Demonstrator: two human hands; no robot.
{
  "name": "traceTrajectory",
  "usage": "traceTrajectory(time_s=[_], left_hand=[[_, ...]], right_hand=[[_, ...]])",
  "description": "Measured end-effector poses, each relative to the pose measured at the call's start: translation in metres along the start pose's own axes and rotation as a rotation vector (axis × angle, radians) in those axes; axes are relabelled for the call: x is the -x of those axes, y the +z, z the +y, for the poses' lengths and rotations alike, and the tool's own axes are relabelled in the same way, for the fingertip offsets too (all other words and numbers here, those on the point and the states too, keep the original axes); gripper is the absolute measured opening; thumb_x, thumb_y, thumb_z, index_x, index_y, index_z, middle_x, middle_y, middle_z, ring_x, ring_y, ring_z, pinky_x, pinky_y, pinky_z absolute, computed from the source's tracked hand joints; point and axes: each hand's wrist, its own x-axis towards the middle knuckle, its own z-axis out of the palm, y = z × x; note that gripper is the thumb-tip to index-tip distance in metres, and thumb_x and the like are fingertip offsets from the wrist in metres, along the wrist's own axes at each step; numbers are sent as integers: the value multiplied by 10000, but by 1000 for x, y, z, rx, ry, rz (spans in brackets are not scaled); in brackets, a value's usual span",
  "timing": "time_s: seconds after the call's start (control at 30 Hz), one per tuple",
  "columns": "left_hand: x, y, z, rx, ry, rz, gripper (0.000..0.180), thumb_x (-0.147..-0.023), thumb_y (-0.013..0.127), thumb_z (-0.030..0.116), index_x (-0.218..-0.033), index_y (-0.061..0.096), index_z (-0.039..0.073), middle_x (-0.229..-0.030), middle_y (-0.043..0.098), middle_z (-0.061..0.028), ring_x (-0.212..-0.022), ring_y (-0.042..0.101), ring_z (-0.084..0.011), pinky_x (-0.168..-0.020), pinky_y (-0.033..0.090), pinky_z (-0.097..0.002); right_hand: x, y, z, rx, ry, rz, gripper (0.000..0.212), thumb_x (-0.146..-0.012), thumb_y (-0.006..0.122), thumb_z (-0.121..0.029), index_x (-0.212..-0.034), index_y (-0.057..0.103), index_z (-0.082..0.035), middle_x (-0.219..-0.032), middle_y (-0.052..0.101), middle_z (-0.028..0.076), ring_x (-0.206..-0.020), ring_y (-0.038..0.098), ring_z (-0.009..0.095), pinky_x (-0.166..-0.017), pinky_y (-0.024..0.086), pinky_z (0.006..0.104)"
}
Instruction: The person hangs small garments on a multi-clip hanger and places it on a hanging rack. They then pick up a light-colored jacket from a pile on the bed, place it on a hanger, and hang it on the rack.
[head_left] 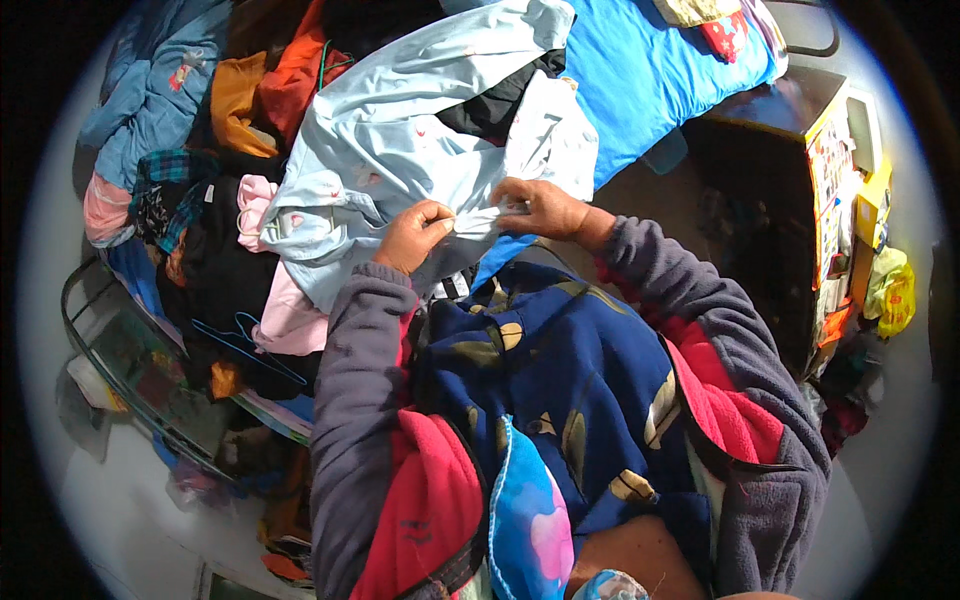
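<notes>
A pale blue garment (385,125) with small printed figures lies spread in front of me over a heap of clothes. My left hand (412,236) pinches its near edge between thumb and fingers. A short way to the right, my right hand (545,208) grips the same edge, with a strip of light cloth stretched between the two hands. Black cloth (492,100) shows through a gap in the garment's far part. Pink cloth (292,318) sticks out beneath it, left of my left hand.
Orange (290,85), black and blue clothes (160,85) are heaped at the left, with a blue wire hanger (255,345) on them. A bright blue cushion-like piece (650,80) lies far right. A dark cabinet (765,110) stands at right; a metal rail (130,385) curves at left.
</notes>
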Motion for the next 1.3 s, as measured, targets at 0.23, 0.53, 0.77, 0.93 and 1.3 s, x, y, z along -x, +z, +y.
traceTrajectory(time_s=[0.23, 0.53, 0.77, 0.93, 1.3], left_hand=[[-4, 0, 18, -543, 98, -96, 129, -807, 625, 157, -854, 667, 46, -805, 616, -100, -764, 595, -258, -811, 447, -352], [-37, 37, 34, -694, 7, 35, 202, -808, 652, 271, -838, 666, 71, -836, 648, -133, -816, 632, -346, -777, 485, -444], [-87, 77, 28, -1025, -391, -75, 418, -779, 746, 359, -1067, 701, 60, -1019, 686, -184, -982, 664, -365, -810, 533, -456], [-97, 80, -11, -769, -201, 173, 270, -826, 668, 242, -994, 654, 32, -913, 679, -206, -867, 672, -342, -769, 523, -437], [-83, 57, 11, 541, -393, 209, 303, -909, 643, 100, -1183, 601, -22, -1020, 677, -69, -898, 628, -126, -806, 484, -246]], right_hand=[[23, -48, 16, 278, -110, 13, 175, -815, 696, -213, -912, 675, -68, -846, 674, 123, -803, 644, 345, -757, 509, 421], [51, -61, 30, 612, -279, -19, 107, -776, 693, -195, -818, 636, -114, -788, 630, 72, -788, 623, 290, -808, 467, 410], [60, -67, 33, 563, -236, -11, 121, -779, 698, -210, -848, 642, -128, -810, 641, 64, -822, 624, 280, -826, 460, 402], [58, -81, 35, 607, -330, -5, 151, -789, 706, -243, -855, 644, -123, -819, 646, 71, -813, 626, 295, -819, 470, 414], [54, -92, 19, 96, -18, -66, 243, -900, 634, -231, -1026, 676, -29, -903, 673, 174, -872, 655, 337, -786, 516, 399]])
